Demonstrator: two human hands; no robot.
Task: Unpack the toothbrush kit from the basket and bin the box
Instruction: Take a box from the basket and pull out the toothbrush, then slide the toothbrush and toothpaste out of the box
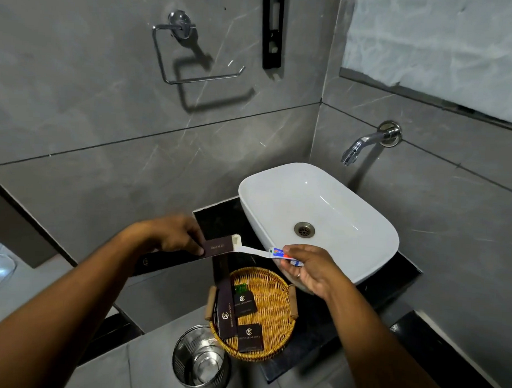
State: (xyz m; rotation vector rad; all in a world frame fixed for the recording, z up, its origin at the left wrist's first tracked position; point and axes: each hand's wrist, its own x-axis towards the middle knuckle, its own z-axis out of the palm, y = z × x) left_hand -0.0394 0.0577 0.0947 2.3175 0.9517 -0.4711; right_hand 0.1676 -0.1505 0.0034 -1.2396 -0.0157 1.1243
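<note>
My left hand (175, 237) grips a long dark dental-kit box (215, 248) held level above the counter, its open white end pointing right. From that end a white toothbrush (251, 251) sticks out toward my right hand (307, 268), which pinches its far end together with a small toothpaste tube (280, 253). Below both hands sits the round wicker basket (277, 307) on the black counter, holding a long dark box (226, 311) and two small dark boxes (244, 302). A shiny metal bin (199, 363) stands on the floor, lower left of the basket.
A white vessel sink (318, 216) fills the counter right behind my hands, with a wall tap (367, 144) above it. A chrome towel ring (195, 58) hangs on the grey tiled wall. The black counter edge (301, 366) ends just right of the bin.
</note>
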